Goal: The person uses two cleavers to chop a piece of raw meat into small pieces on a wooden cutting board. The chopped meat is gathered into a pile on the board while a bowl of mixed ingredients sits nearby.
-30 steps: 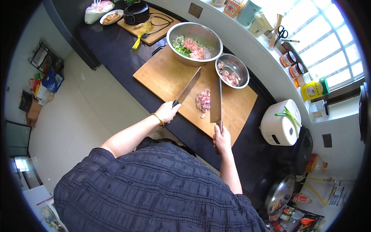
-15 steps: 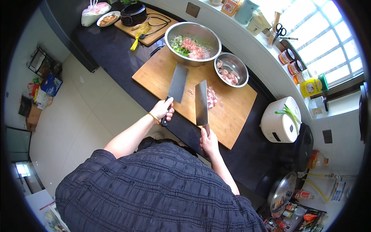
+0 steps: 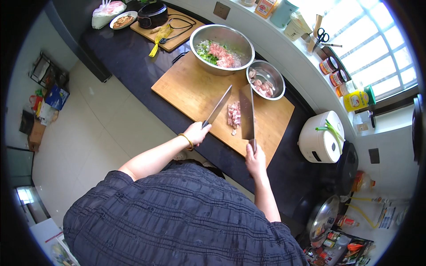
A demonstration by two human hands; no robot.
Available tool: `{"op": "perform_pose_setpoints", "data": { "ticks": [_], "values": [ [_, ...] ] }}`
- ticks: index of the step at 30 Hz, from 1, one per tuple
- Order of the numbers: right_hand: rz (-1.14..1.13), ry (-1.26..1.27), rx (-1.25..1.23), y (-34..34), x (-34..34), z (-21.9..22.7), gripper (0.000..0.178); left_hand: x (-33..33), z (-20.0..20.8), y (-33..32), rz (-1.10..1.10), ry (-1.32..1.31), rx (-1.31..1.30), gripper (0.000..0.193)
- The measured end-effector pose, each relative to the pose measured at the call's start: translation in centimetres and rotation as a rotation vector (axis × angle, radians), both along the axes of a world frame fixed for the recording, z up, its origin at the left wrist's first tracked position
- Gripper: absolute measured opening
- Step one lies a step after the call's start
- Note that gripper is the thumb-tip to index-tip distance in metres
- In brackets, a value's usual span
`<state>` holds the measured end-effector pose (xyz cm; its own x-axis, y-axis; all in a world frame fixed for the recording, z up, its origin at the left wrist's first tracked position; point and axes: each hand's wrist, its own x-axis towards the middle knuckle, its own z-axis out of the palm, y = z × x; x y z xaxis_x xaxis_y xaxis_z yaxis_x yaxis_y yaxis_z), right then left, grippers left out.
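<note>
We are working with two cleavers over the wooden cutting board [image 3: 179, 84], which is lying near the front edge of the dark tabletop [image 3: 117, 57]. Our left grip [image 3: 197, 133] is clamping the dark handle of the left cleaver [image 3: 218, 106], and our right grip [image 3: 256, 160] is clasping the handle of the right cleaver [image 3: 249, 116]. Both blades are pointing toward the board's back edge; we are not managing to tell whether either is touching the wood. Between them, toward the board's front edge, the heap of diced meat [image 3: 234, 114] is sitting.

By our judgement, the chopping is standing partway: this heap is showing separate chunks, coarser than the minced meat [image 3: 222, 55] that is resting beside chopped greens [image 3: 207, 56] in the large steel bowl [image 3: 240, 39] at the board's back edge. Farther right along that edge, bigger meat pieces [image 3: 264, 87] are lying in the small steel bowl [image 3: 276, 76], apparently remaining to be cut.
</note>
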<state>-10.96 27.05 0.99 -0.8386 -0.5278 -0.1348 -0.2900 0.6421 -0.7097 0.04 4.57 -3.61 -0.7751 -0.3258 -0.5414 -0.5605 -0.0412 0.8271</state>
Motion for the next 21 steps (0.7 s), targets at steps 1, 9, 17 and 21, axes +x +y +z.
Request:
{"op": "perform_pose_setpoints", "data": {
  "ticks": [1,9,17,21],
  "values": [
    [-0.034,-0.030,0.008,-0.1,-0.6,0.9,0.030,0.0,0.0,0.5,-0.001,0.002,-0.019,0.033],
    [-0.001,0.062,0.138,-1.0,-4.6,0.7,0.041,0.2,-0.4,1.0,0.024,-0.021,-0.067,0.034],
    [0.052,0.024,0.280,-2.2,-6.5,0.4,0.045,0.4,-1.4,1.3,0.059,-0.008,-0.127,0.033],
    [0.026,0.170,0.265,-0.2,-5.5,-4.0,0.043,0.1,-0.2,1.6,0.064,-0.021,-0.096,0.034]
  ]
}}
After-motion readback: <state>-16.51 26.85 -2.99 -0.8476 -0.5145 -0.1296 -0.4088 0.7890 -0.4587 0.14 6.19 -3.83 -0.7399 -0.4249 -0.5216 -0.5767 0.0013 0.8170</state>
